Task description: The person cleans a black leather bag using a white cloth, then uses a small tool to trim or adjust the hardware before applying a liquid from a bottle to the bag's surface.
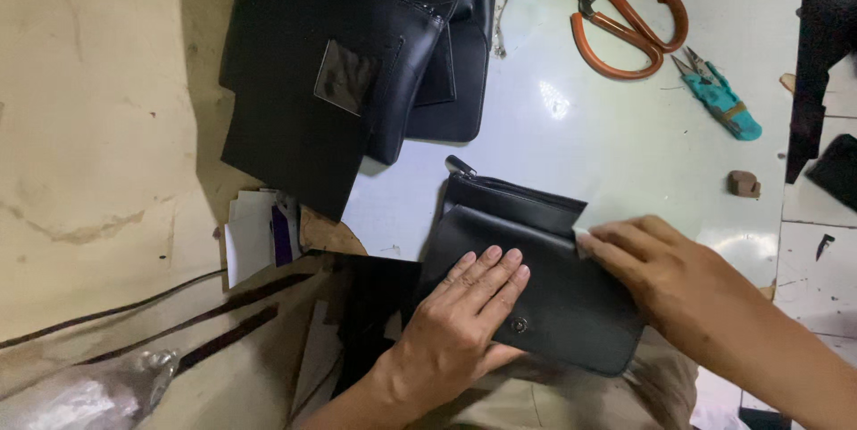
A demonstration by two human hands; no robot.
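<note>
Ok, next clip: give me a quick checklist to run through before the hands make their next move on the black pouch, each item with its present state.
1. Left hand flat on the black pouch, pinning it: ok.
2. Right hand at the pouch's right edge, fingertips on a small white piece: ok.
3. Snap button uncovered, beside the left thumb: ok.
4. Zipper closed along the top edge: cannot tell.
5. Scissors and teal thread snips lying apart from both hands: ok.
6. Stack of black bags apart from the pouch: ok.
</note>
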